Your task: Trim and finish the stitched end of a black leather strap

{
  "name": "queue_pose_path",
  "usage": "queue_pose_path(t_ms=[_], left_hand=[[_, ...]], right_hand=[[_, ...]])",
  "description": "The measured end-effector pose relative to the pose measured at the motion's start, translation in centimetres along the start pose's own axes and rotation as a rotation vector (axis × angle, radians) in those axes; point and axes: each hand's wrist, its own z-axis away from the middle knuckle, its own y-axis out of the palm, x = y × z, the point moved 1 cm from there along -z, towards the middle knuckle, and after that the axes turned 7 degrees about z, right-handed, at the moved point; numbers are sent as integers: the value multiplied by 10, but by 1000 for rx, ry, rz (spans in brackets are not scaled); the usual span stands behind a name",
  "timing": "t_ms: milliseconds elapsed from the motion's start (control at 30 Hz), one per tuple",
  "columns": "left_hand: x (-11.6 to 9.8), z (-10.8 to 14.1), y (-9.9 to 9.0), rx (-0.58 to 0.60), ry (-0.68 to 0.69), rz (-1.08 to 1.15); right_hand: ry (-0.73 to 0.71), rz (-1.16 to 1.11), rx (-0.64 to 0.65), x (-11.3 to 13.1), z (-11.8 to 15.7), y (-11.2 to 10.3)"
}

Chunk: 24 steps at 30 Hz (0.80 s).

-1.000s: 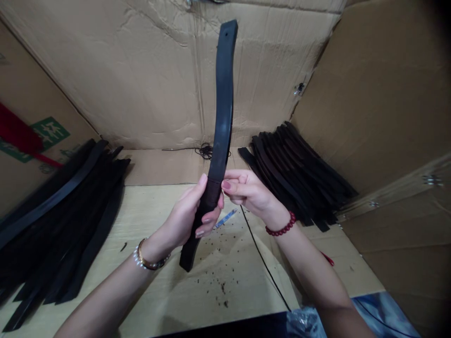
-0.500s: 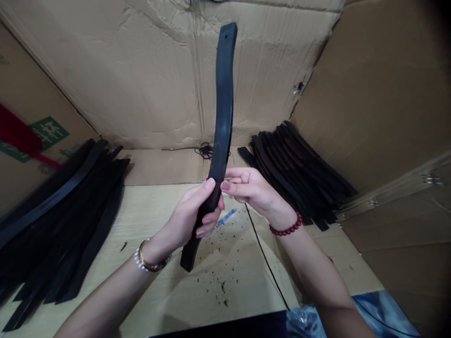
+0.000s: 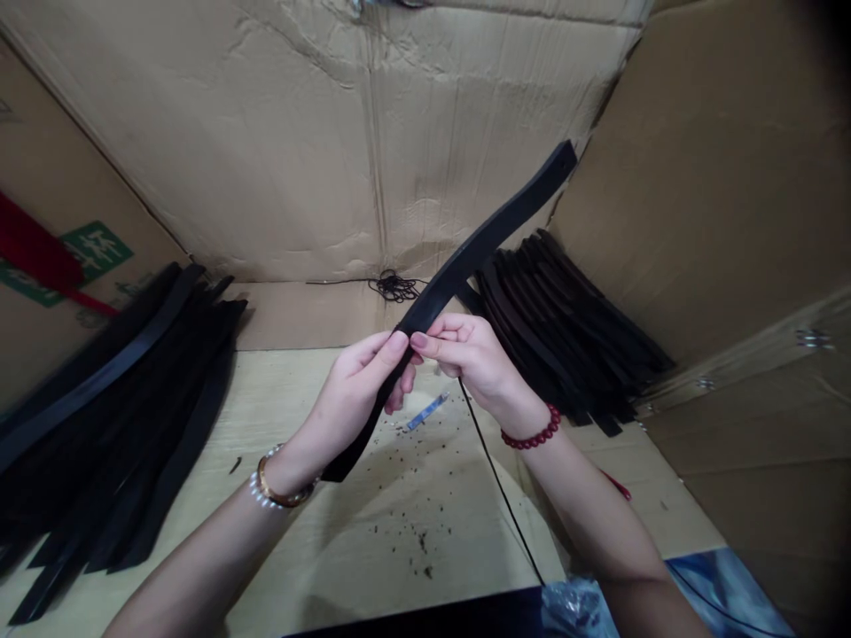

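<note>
The left hand (image 3: 349, 394) and right hand (image 3: 482, 363) pinch one seemingly unfinished black strip (image 3: 490, 234), between piles at nine (image 3: 160, 416) and three o'clock (image 3: 551, 328).

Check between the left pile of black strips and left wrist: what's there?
The head view shows a small dark scrap on the tabletop between the pile and left wrist.

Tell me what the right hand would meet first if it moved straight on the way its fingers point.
The right hand would first meet the black strip at its fingertips, then probably the left hand just beyond, though depth is unclear.
</note>
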Motion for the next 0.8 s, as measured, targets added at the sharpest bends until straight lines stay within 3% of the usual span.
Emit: queue_pose_path(t_ms=[133, 267, 333, 433, 567, 633, 800], left_hand=[[2, 1, -3, 65, -82, 203], [7, 4, -4, 279, -282, 379], [9, 4, -4, 373, -342, 389], [11, 2, -4, 362, -301, 285], [6, -3, -2, 124, -87, 62], [4, -4, -1, 70, -40, -2], [6, -3, -2, 52, -68, 104]], right_hand=[[30, -105, 144, -6, -2, -2], [69, -169, 361, -13, -4, -4], [56, -144, 391, -15, -4, -4], [31, -103, 269, -13, -3, -1], [-16, -103, 62, -5, -2, 3], [-36, -108, -10, -2, -2, 5], [-26, -49, -26, -3, -2, 4]])
